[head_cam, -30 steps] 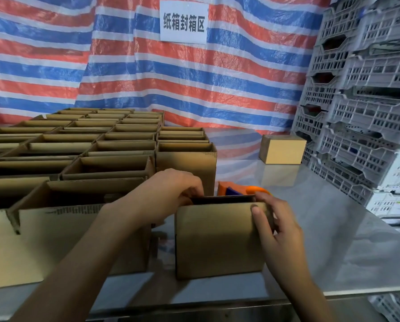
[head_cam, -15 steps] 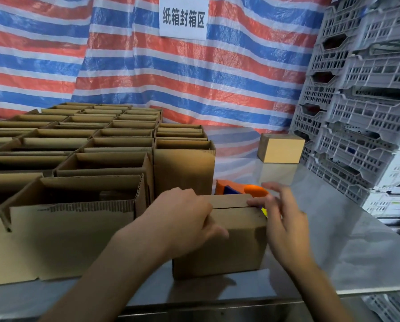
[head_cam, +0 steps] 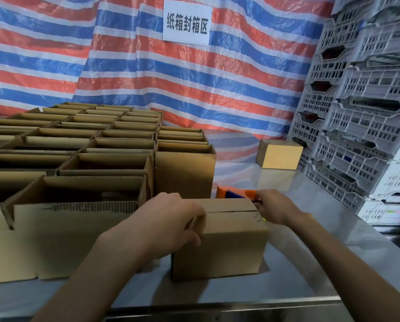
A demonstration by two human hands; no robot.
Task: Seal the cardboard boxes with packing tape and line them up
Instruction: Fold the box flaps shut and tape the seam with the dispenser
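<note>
A small cardboard box [head_cam: 231, 247] stands near the table's front edge with its top flaps folded down and a seam showing across the top. My left hand [head_cam: 171, 221] grips the box's top left edge, fingers curled over the flaps. Just behind the box lies an orange and blue tape dispenser [head_cam: 236, 194]. My right hand [head_cam: 275, 208] has its fingers curled round the dispenser's orange handle at the box's far right corner.
Several open cardboard boxes [head_cam: 82, 159] fill the left half of the steel table [head_cam: 333, 240]. One closed box [head_cam: 279, 154] sits at the back right. Stacked grey plastic crates [head_cam: 357, 112] line the right side. A striped tarp hangs behind.
The box's top flaps went from open to folded shut. My left hand now holds them down, and my right hand left the box and moved back onto the tape dispenser.
</note>
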